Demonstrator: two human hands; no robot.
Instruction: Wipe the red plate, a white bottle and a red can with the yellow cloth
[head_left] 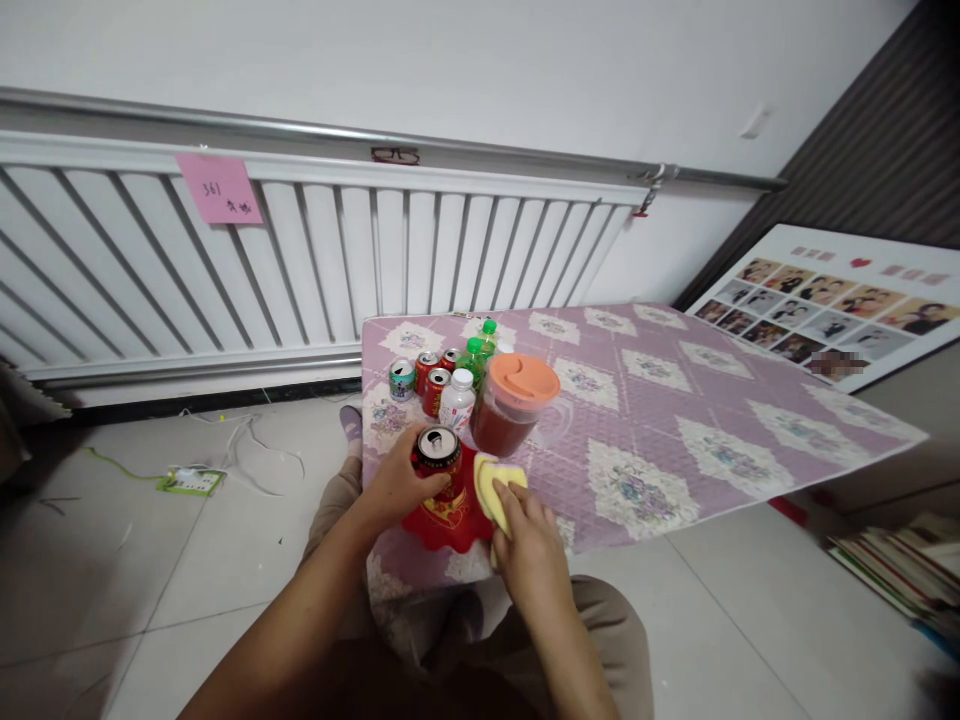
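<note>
My left hand (403, 480) is wrapped round a red drink can (442, 468) with an opened top, upright over a red scalloped mat (448, 525). In my right hand (529, 530) is a folded yellow sponge or cloth (491, 488), pinched between thumb and fingers just right of the can. Behind the can stand a white bottle (457, 402) and a clear jug (501, 425) of brown liquid with an orange lid (525, 380).
Several small cans, among them a teal can (402, 380) and a red can (434, 393), stand beside green-capped bottles (472, 362) on the flowered tablecloth (645, 490). A white radiator (450, 245) runs behind. A photo board (817, 300) leans at right; books (900, 570) are stacked below.
</note>
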